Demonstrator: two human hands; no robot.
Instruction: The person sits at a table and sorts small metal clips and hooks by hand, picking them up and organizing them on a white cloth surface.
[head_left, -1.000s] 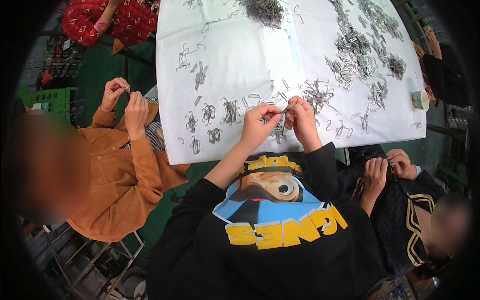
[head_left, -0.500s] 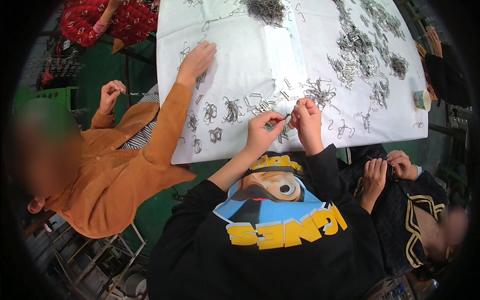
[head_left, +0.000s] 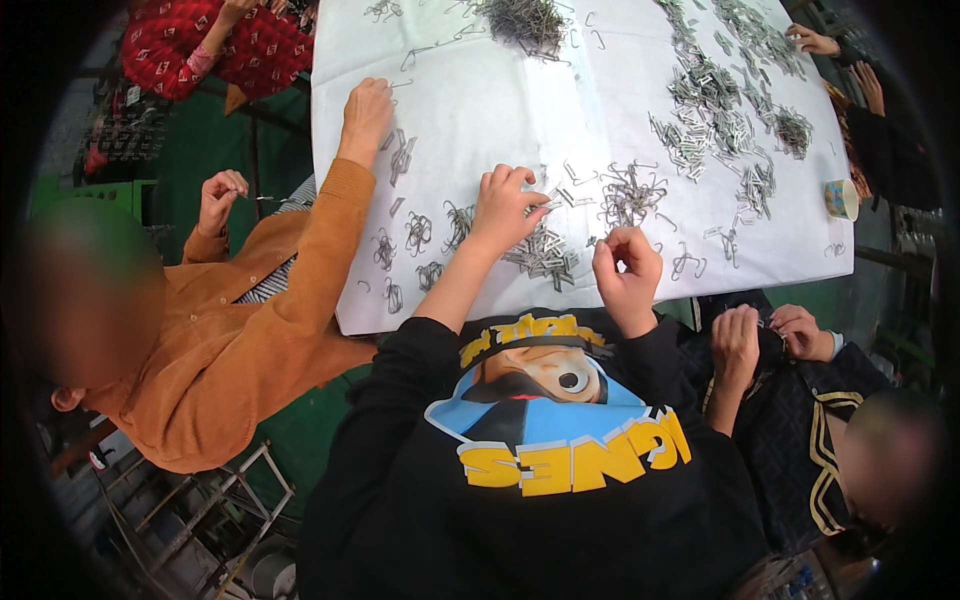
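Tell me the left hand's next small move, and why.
Perhaps pinch one of the loose metal pieces with the left hand: they lie right by its fingertips, while the right hand is apart, fingers curled. Whether the left already holds one is unclear.

Wire hooks [head_left: 632, 194] lie on the table [head_left: 455, 120], left of a cup [head_left: 841, 200].
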